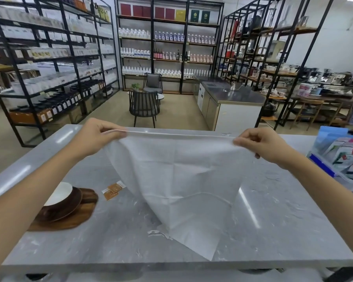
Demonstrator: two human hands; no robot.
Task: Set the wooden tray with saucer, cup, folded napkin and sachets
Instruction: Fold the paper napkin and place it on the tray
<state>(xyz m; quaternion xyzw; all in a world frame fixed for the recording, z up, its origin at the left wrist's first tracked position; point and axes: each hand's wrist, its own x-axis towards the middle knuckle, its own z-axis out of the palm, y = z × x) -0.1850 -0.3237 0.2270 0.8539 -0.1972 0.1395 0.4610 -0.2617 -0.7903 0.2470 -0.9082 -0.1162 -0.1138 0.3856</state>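
Your two forearms reach in from the lower corners, and between them you hold one white napkin [181,180] up over the grey marble counter [273,231]. Your left hand [96,137] pinches one top corner between thumb and fingers, and your right hand [261,145] pinches the other, so the top edge stretches taut between them. The napkin hangs opened out, its fold creases showing, and its lowest corner touches the counter near the front edge. To your left, one wooden tray [69,218] lies flat on the counter. On it sits one dark brown saucer [65,206], with one cup [59,193], white inside, resting on the saucer and tilted away from you. Just beside the tray's far right corner, two brown sachets [113,190] lie on the counter, overlapping each other and off the tray. At the far right edge, one blue-rimmed box [322,165] holds a stack of printed packets; their number you cannot count
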